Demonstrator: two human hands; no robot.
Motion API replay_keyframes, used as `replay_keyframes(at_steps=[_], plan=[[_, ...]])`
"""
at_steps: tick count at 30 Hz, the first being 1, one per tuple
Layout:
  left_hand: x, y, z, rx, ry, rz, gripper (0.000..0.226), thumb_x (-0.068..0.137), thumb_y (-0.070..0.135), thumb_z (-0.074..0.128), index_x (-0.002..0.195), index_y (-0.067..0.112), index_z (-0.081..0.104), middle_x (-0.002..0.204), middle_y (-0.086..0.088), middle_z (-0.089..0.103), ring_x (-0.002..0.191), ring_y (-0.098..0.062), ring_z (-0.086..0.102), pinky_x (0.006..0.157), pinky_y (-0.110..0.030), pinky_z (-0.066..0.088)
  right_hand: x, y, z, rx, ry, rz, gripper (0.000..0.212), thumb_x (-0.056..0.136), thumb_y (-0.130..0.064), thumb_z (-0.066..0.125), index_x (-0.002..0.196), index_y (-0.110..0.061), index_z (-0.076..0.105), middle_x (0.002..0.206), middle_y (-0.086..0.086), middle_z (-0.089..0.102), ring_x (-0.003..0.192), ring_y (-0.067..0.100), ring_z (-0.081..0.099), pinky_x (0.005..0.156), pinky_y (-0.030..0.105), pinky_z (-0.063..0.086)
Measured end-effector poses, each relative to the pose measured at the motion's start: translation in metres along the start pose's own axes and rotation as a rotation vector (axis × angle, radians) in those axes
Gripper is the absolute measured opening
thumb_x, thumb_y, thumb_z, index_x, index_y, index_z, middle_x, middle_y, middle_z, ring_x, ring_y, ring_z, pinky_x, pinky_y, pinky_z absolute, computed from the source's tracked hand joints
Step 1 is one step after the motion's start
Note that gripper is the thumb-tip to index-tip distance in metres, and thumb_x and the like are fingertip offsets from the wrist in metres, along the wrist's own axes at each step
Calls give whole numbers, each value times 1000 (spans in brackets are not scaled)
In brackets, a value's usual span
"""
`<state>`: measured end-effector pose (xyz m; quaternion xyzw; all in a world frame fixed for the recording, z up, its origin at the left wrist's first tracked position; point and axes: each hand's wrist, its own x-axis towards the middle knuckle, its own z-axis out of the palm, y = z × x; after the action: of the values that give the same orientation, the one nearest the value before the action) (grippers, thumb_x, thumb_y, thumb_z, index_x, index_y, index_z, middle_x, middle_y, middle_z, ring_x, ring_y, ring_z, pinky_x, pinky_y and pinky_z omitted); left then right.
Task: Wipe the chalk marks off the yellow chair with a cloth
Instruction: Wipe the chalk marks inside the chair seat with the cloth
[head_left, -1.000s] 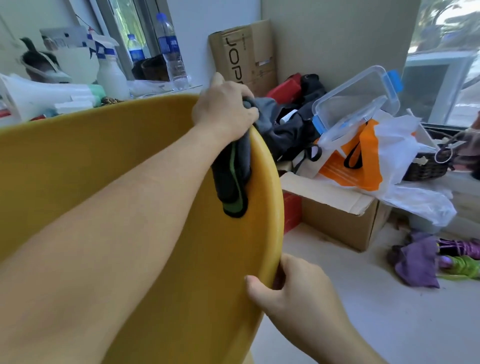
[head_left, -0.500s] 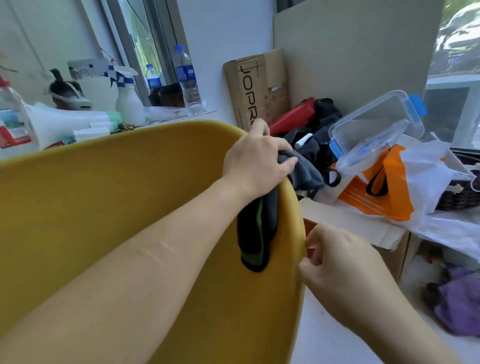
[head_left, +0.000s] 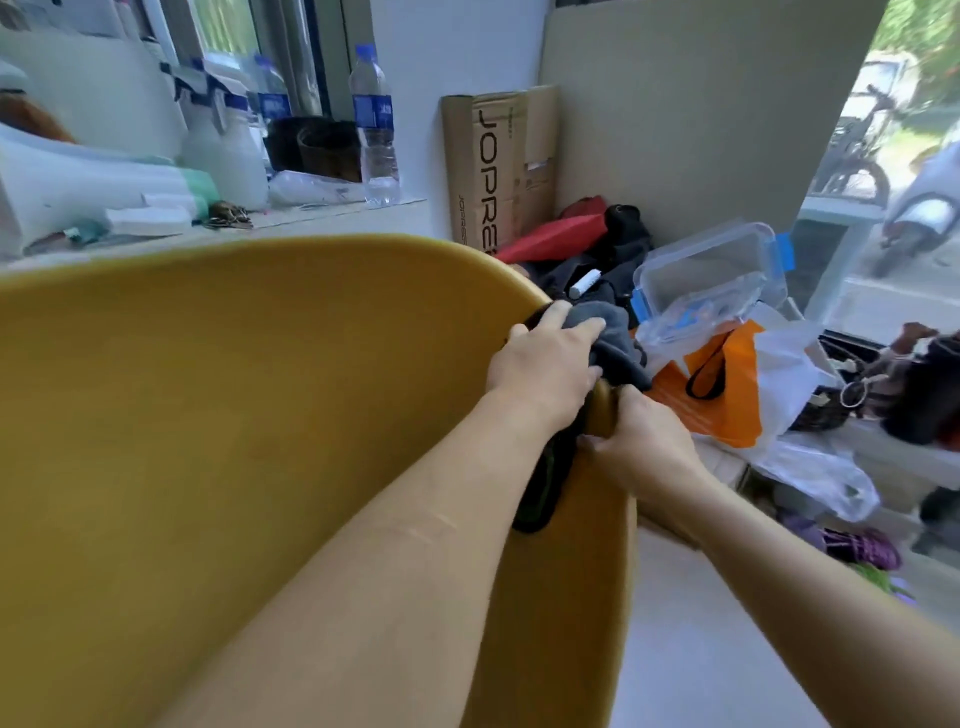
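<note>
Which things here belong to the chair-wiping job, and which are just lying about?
In the job: yellow chair; cloth, held over its rim by the left hand; right hand, holding the rim.
Lying about: water bottle, cardboard box, clear plastic container, orange bag.

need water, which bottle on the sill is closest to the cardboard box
The water bottle right of the dark pots; the other bottle stands farther left.

Cloth (head_left: 610, 325) in left hand (head_left: 545, 366) on chair (head_left: 260, 395)
</note>
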<state>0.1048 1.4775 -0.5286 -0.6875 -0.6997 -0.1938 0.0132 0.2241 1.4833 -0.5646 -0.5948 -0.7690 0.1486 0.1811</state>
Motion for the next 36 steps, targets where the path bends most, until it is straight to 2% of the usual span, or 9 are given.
replay_keyframes(at_steps=[4,8,12,16,20,26,31,34,36], plan=[[10,1,7,173,96,23,44,95,49,41,138,42,35,150,3,29,120,-28,43,70,-36,39,6,9,9,94,63,-56,32,81,-31,68,101,-16,49,100,5,59,89,23,54,72,34,45],[18,-6,22,223,316,106,35,92,52,46,124,39,53,125,4,48,106,-21,52,61,-30,37,10,27,27,255,155,-181,27,81,-32,67,97,-20,50,87,-4,54,80,17,50,65,32,38],[67,-18,-5,157,364,-91,26,87,45,53,110,37,63,109,0,55,98,-25,56,68,-29,38,13,32,23,322,115,-260,28,82,-37,67,101,-28,48,90,-8,56,82,13,51,65,29,40],[91,-72,-48,136,446,-372,30,86,45,51,108,31,66,107,-4,66,99,-28,58,69,-30,37,17,34,4,118,-29,-324,37,86,-54,54,116,-35,40,110,-12,52,101,10,50,85,28,44],[84,-79,-29,162,500,-207,30,88,49,46,110,37,64,113,0,61,103,-25,57,72,-28,37,61,3,-15,-34,171,-407,56,88,-57,45,133,-28,30,118,-2,45,113,20,47,90,37,45],[92,-91,-37,314,453,-43,35,91,55,38,107,36,63,96,2,54,101,-23,51,70,-31,39,110,-53,10,63,244,-471,40,92,-50,49,108,-14,51,106,6,56,104,29,54,75,34,35],[102,-138,-60,400,535,-191,42,92,51,39,105,26,69,115,0,60,114,-26,44,87,-42,38,109,-47,7,101,265,-492,37,92,-48,51,111,-16,55,100,0,56,96,22,53,79,35,42],[95,-175,-66,344,574,-275,40,93,47,36,93,19,65,104,-7,64,105,-28,51,86,-43,43,105,-51,-1,-83,265,-494,35,93,-50,45,106,-19,55,100,-1,55,95,21,54,77,35,46],[94,-180,-63,360,565,-274,38,96,44,33,106,20,62,107,-6,64,103,-28,54,85,-42,42,113,-65,-14,-226,264,-517,33,93,-47,45,110,-20,54,108,4,52,101,25,52,80,38,47]])
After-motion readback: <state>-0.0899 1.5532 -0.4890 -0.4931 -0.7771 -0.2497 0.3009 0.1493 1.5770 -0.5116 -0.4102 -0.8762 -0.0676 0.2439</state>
